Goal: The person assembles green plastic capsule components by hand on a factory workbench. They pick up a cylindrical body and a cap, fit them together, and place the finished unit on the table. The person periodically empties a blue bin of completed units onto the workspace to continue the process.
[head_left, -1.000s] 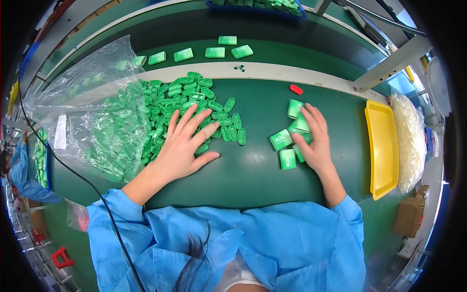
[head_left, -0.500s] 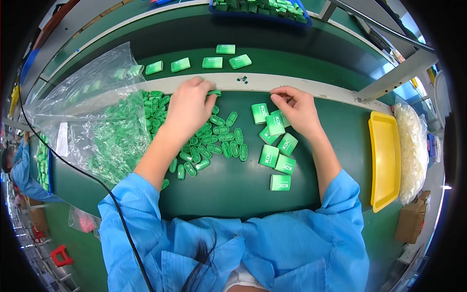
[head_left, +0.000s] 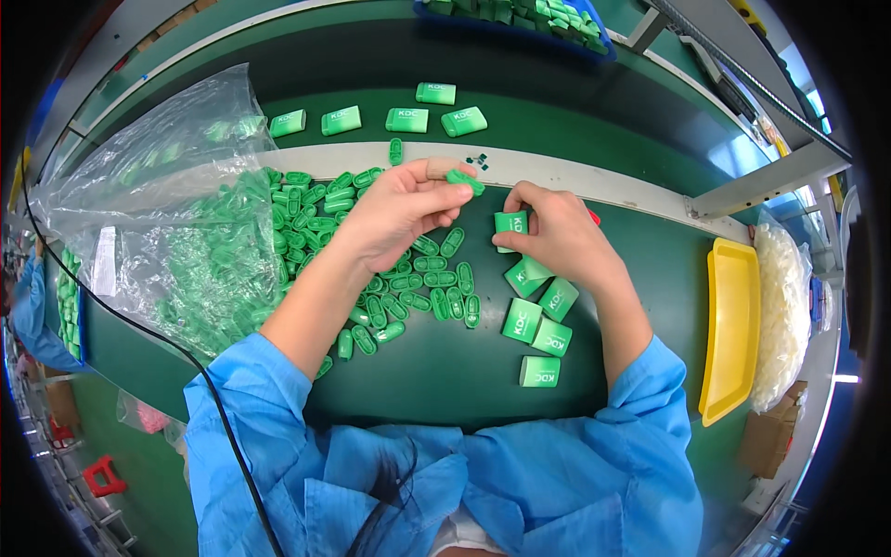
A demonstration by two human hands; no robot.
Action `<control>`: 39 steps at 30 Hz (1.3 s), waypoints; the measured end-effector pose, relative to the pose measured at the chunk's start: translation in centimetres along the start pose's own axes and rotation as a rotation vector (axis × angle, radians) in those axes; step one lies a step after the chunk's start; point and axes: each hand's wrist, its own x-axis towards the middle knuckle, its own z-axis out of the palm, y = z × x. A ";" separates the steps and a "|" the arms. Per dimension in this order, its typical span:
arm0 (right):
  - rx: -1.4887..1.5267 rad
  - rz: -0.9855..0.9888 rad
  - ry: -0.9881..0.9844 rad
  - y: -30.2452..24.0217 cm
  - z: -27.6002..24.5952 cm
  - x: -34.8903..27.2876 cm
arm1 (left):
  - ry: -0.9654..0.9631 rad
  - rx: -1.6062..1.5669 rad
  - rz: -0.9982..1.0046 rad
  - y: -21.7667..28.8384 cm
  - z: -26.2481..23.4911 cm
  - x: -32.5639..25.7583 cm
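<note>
Fingertips [head_left: 444, 176] of the left hand [head_left: 394, 218] are pinched closed on one small green oval clip [head_left: 466, 180], which is raised clear of the surface and presented toward the right hand [head_left: 557, 237]. That hand's fingers are curled shut around a green rectangular case [head_left: 511, 227], held upright just right of the clip, so that the two parts face each other across a small gap above the green work surface [head_left: 445, 371]. Loose clips lie in a heap [head_left: 371, 269] directly under the left forearm, spilling from the open clear plastic bag [head_left: 176, 213] at far left, which keeps supply within short reach. More cases lie in a cluster [head_left: 536, 320] near the right wrist, likewise close to the hand that picks them. Four further cases sit in a row [head_left: 380, 119] on the far belt, beyond the pale strip. One yellow tray [head_left: 733, 325] stands at the right, well apart from both hands.
</note>
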 end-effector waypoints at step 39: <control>0.992 -0.163 0.134 0.8 2.0 2.0 | 0.329 0.698 0.348 -1.0 1.9 -0.9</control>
